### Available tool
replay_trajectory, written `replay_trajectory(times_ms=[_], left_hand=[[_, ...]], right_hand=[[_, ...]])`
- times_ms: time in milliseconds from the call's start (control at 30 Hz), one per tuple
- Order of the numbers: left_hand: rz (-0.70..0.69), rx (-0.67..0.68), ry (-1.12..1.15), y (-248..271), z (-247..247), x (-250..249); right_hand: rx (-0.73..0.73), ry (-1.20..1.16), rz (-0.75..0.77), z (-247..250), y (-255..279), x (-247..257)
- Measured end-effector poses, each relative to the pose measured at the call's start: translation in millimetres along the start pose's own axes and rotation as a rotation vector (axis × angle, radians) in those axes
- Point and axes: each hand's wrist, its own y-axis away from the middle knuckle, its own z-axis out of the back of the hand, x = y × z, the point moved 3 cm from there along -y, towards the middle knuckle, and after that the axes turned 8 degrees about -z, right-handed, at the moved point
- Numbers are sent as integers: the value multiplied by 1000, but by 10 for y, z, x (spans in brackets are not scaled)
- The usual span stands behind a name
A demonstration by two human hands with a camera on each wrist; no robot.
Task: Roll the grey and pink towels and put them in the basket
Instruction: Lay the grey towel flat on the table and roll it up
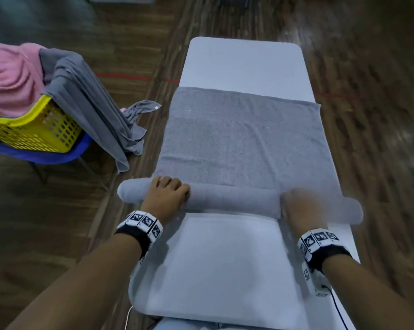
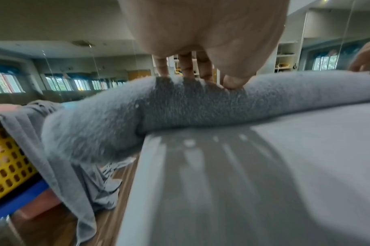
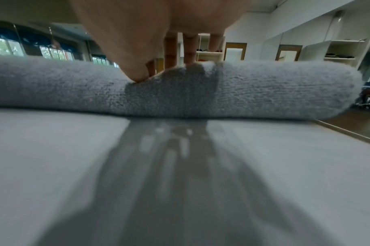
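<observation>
A grey towel lies flat across the white padded table, its near end wound into a long roll whose two ends stick out past the table's sides. My left hand grips the roll's left part, fingers curled over the top and thumb pressing the near side. My right hand, blurred, holds the roll's right part the same way, thumb dug into the pile. The pink towel is heaped in the yellow basket at the left.
The basket stands on a blue seat left of the table. A thin grey cloth hangs over its rim down toward the wooden floor. Beyond the towel, the far end of the table is bare.
</observation>
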Motion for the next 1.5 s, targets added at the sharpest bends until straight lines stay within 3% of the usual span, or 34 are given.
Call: replay_trajectory(times_ms=[167, 333, 467, 533, 667, 733, 900, 1033, 1267, 1333, 1400, 1500], left_hand=[[67, 171, 77, 270, -248, -119], [109, 258, 67, -53, -189, 40], [153, 342, 210, -368, -139, 145], [152, 290, 203, -425, -117, 173], [43, -51, -15, -219, -91, 54], [28, -23, -1, -36, -215, -40], [127, 160, 105, 100, -317, -110], [204, 182, 146, -67, -279, -11], [291, 302, 232, -429, -135, 169], [260, 183, 135, -353, -62, 125], [218, 41, 49, -175, -38, 20], [194, 45, 34, 117, -150, -93]], right_hand=[[111, 25, 5, -164, 274, -22], [263, 50, -4, -106, 40, -53], [351, 2, -41, 39, -302, 5], [331, 1, -79, 87, -382, -19], [54, 30, -57, 78, -289, -32], [-2, -8, -9, 13, -158, 1], [216, -54, -37, -187, 19, 23], [291, -58, 25, -110, -148, -55], [450, -25, -66, 144, -531, -81], [355, -60, -101, 146, -442, -108], [138, -78, -127, 107, -255, -125], [-51, -81, -63, 30, 36, -110]])
